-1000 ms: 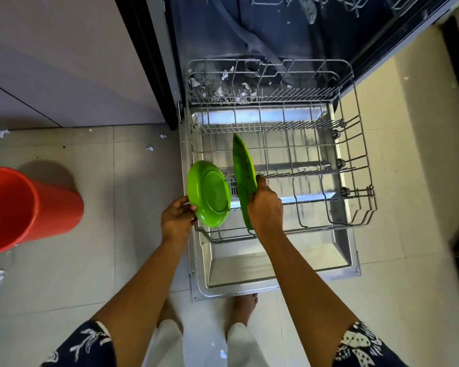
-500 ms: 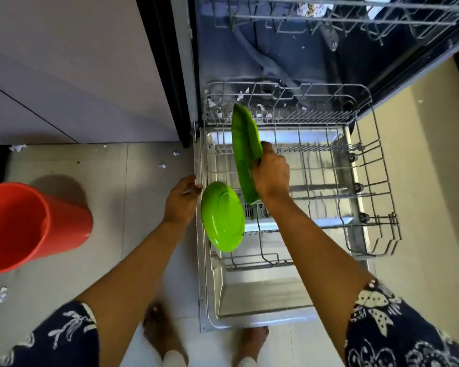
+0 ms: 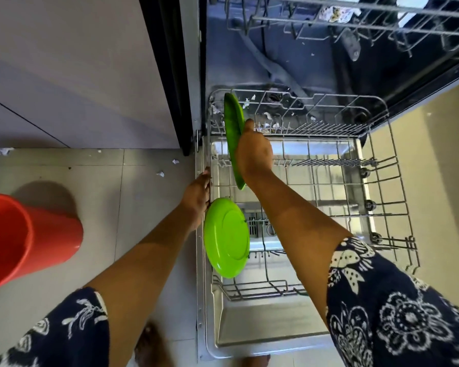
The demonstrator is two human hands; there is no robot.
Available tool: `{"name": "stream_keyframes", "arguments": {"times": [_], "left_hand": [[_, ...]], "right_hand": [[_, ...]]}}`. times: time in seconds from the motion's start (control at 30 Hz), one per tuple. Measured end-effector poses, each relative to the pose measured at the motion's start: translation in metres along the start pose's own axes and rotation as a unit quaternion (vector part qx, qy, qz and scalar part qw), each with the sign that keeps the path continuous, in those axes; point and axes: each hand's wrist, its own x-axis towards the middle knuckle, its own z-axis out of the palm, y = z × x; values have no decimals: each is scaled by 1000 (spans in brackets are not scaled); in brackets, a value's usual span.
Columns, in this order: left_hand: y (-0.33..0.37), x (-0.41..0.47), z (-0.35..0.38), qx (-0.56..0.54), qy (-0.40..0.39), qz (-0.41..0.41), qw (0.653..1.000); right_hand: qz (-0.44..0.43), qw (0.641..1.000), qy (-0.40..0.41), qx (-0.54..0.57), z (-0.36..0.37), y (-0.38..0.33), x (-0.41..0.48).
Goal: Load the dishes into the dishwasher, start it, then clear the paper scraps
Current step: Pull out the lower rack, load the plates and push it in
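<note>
The dishwasher's lower wire rack (image 3: 398, 181) is pulled out over the open door (image 3: 265, 324). My right hand (image 3: 255, 152) grips a dark green plate (image 3: 233, 128) on edge, held upright over the rack's far left rows. A light green plate (image 3: 227, 238) stands on edge at the rack's near left side. My left hand (image 3: 198, 197) rests against the rack's left rim just above that plate, fingers pointing forward, holding nothing. Paper scraps (image 3: 266, 116) lie in the rack's far end.
A red bucket (image 3: 24, 239) lies on its side on the tiled floor at the left. More paper scraps (image 3: 161, 173) are scattered on the floor near the cabinet. The upper rack (image 3: 355, 19) holds items at the top. My bare feet (image 3: 149, 343) are below.
My right hand has carried the dark green plate farther toward the rack's back left. My left hand has let go of the light green plate, which now stands in the rack, and moved to the rim.
</note>
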Motion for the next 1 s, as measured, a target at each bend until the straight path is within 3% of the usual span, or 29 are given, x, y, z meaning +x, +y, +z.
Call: {"name": "stream_keyframes", "arguments": {"times": [0.4,0.6,0.8,1.0], "left_hand": [[0,7,-16,-6,-50,-22,998],[-2,9,-21,-19,-78,-27,996],[-1,11,-25,-37,-93,-36,994],[-3,11,-31,-81,-112,-42,990]], "right_hand": [[-23,998,27,-50,-17,-3,9],[-36,998,6,-48,9,-7,0],[-64,992,-110,-14,38,-23,9],[3,980,-184,75,70,6,9]]}}
